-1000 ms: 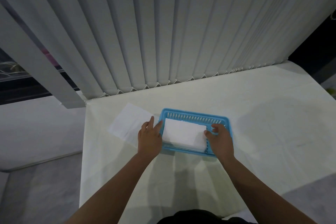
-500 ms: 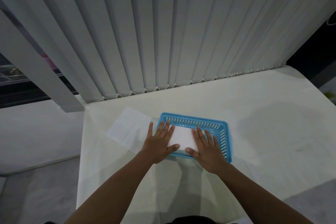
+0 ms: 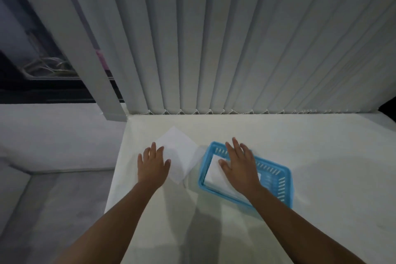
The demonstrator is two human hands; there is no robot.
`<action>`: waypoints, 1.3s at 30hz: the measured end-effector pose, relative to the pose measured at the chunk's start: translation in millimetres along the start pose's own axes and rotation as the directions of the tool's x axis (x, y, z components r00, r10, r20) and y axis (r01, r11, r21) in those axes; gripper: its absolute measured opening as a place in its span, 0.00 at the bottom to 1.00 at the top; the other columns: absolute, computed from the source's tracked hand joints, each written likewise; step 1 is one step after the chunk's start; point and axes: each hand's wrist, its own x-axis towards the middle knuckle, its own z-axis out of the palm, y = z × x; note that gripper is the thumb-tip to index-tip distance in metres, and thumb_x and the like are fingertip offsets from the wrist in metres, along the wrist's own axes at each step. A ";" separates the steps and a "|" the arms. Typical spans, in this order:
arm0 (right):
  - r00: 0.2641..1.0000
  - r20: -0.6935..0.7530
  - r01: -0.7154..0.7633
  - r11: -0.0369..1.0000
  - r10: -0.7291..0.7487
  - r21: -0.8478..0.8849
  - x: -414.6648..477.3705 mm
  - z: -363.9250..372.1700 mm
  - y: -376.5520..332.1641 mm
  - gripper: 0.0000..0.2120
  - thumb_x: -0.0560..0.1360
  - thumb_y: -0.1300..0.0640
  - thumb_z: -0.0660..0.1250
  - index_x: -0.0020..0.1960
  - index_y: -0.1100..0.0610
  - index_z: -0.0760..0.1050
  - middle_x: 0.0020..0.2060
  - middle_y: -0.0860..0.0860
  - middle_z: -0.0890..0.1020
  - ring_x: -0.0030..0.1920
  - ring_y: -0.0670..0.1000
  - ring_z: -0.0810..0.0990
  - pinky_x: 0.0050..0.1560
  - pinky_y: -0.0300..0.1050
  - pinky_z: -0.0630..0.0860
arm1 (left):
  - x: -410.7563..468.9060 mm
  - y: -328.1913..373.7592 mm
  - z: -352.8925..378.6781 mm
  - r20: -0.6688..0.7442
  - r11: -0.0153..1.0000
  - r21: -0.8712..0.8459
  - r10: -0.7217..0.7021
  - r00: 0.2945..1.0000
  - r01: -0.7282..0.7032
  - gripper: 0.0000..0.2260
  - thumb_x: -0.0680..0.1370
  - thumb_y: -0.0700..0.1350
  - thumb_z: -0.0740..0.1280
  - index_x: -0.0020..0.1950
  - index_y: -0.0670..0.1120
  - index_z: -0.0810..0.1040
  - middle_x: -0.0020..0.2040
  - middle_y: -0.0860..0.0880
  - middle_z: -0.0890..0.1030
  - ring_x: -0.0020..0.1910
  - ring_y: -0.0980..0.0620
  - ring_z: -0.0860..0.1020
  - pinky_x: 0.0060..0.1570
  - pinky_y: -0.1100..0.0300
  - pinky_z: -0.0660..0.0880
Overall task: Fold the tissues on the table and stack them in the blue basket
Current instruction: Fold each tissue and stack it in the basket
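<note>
While left hand (image 3: 152,164) is lying flat, fingers spread, on the unfolded tissue (image 3: 180,152), right hand (image 3: 241,165) is hovering open, gripping nothing, over the folded stack (image 3: 214,172) in the blue basket (image 3: 276,180); dragging risks creasing the sheet or nudging the basket.

Left hand (image 3: 152,164) moved off basket (image 3: 276,180) onto flat tissue (image 3: 179,154), camera swung left

Blue basket (image 3: 282,184): moulded plastic with slotted walls and a slight sheen. Folded tissues (image 3: 214,172) inside it: thin white paper, matt and soft-looking. Flat tissue (image 3: 182,152) on the bench (image 3: 321,156): the same matt white paper, smooth. Bench surface: cream, matt, faintly creased like cloth. Vertical blinds (image 3: 235,49) behind: pale grey matt slats, smooth.
</note>
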 end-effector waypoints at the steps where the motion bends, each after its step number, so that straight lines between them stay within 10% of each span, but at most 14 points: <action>1: 0.999 0.019 0.043 0.999 -0.043 -0.011 10.5 0.4 -9.8 0.32 0.76 0.38 0.47 0.76 0.51 0.60 0.78 0.51 0.57 0.76 0.58 0.57 0.75 0.56 0.51 | 1.5 -5.5 -2.8 0.015 0.999 -0.005 -0.042 0.999 0.042 0.25 0.80 0.55 0.56 0.75 0.48 0.60 0.78 0.44 0.56 0.76 0.42 0.57 0.75 0.45 0.54; 17: 0.863 0.438 0.333 0.935 -0.251 -0.120 156.0 46.0 -126.3 0.25 0.78 0.51 0.57 0.73 0.58 0.60 0.73 0.54 0.64 0.69 0.59 0.65 0.65 0.54 0.66 | 50.7 -31.2 -5.8 0.115 0.907 -0.305 -0.269 0.956 0.291 0.24 0.77 0.49 0.64 0.72 0.48 0.64 0.69 0.46 0.69 0.66 0.44 0.70 0.61 0.50 0.72; 24: 0.885 0.386 0.328 0.938 -0.262 -0.115 177.5 58.9 -131.2 0.27 0.76 0.57 0.59 0.75 0.53 0.58 0.69 0.56 0.66 0.66 0.60 0.67 0.61 0.53 0.69 | 74.4 -35.3 3.0 0.246 0.763 -0.497 -0.333 0.910 0.413 0.17 0.73 0.42 0.66 0.62 0.47 0.71 0.54 0.44 0.80 0.53 0.43 0.79 0.52 0.54 0.75; 28: 0.853 0.382 0.394 0.919 -0.354 -0.029 185.5 58.8 -133.3 0.29 0.74 0.61 0.60 0.74 0.48 0.61 0.76 0.53 0.57 0.70 0.59 0.60 0.67 0.53 0.62 | 77.0 -35.5 -3.9 0.165 0.866 -0.424 -0.214 0.963 0.265 0.10 0.73 0.39 0.63 0.50 0.46 0.80 0.51 0.45 0.78 0.51 0.45 0.78 0.48 0.58 0.74; 34: 0.847 0.279 0.460 0.887 -0.453 0.045 179.6 34.7 -131.1 0.10 0.76 0.58 0.60 0.53 0.54 0.78 0.51 0.52 0.82 0.54 0.56 0.77 0.54 0.48 0.68 | 65.5 -35.2 -18.0 0.142 0.909 -0.400 -0.065 0.988 0.117 0.05 0.73 0.38 0.61 0.45 0.48 0.69 0.42 0.49 0.77 0.41 0.46 0.74 0.39 0.56 0.69; 39: 0.808 0.227 0.569 0.821 -0.544 -0.058 155.1 28.6 -94.1 0.12 0.75 0.58 0.60 0.53 0.50 0.81 0.47 0.48 0.85 0.54 0.52 0.76 0.60 0.46 0.64 | 34.9 -23.1 -15.9 0.072 0.942 -0.324 0.122 0.990 -0.092 0.11 0.75 0.46 0.65 0.57 0.47 0.75 0.52 0.51 0.78 0.51 0.49 0.76 0.47 0.59 0.73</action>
